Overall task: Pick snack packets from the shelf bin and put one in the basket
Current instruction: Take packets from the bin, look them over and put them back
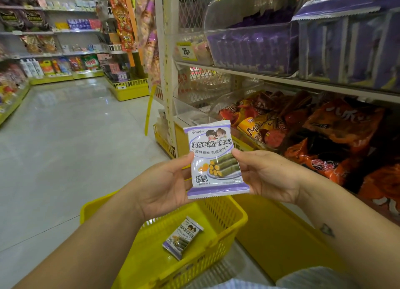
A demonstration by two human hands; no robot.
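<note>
Head view takes in a tall shelf (281,77) on the right. Its clear shelf bin (251,48) is tipped forward, likely so the purple packets can be reached. Below the arms sits a yellow basket (227,221), open side up and directly under the hands, well placed for a drop. The left hand (164,184) and right hand (266,176) each pinch a side edge of one snack packet (214,158), holding it flat and upright with its print facing the camera, seemingly to read it. It hangs above the basket, not yet dropped. A second matching packet (183,238) already lies on the basket floor.
</note>
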